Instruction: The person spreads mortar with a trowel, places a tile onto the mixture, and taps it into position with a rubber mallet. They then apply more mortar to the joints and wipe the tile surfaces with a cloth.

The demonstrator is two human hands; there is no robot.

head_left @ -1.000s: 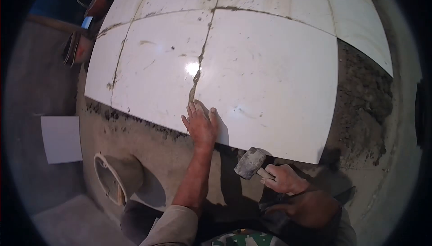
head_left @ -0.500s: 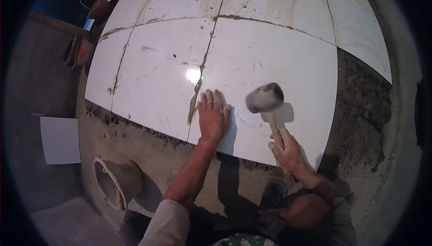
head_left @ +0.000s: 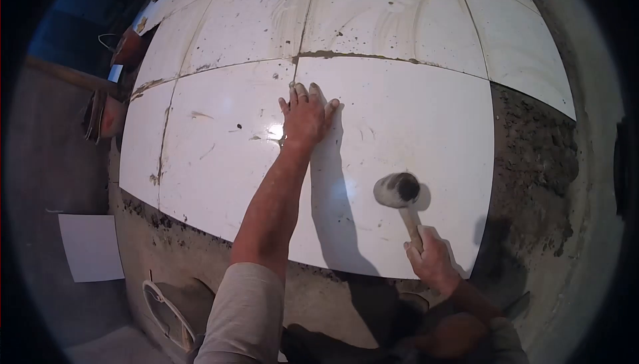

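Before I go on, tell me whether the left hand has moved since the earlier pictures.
Yes, the left hand has moved forward, closer to the crosswise tile joint.

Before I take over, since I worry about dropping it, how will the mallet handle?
The mallet will probably feel top-heavy, with a bulky head on a slim handle. That straight handle looks stiff. Laid down, it might roll a little, given the head's rounded sides.
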